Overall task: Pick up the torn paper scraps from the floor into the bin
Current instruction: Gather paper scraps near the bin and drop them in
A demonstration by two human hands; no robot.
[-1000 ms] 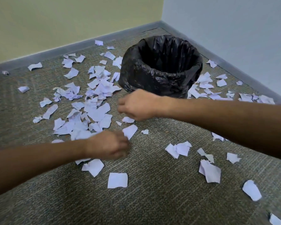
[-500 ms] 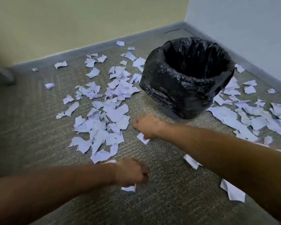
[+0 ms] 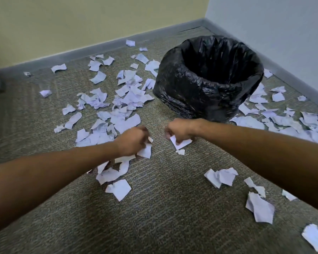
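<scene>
A torn scrap [image 3: 180, 143] is pinched under the curled fingers of the right hand [image 3: 180, 130] at the centre of the frame, its long edge running from upper left to lower right, with a smaller fragment [image 3: 180, 152] lying loose on the carpet just below it. A second scrap [image 3: 145, 151] is gripped by the curled fingers of the left hand [image 3: 131, 141], just to the left; whether more paper is bunched inside either fist cannot be told. The bin [image 3: 174, 88], lined with a black bag, stands directly above the right hand in the frame, its open mouth further up and slightly right. The right hand is judged the nearer of the two, so a short lift up and over the rim would be called for; the left hand's load would have to be carried up and to the right. The thickest litter [image 3: 125, 99] is spread across the carpet [image 3: 163, 217] in the centre-left, with more at the right edge and lower right.
</scene>
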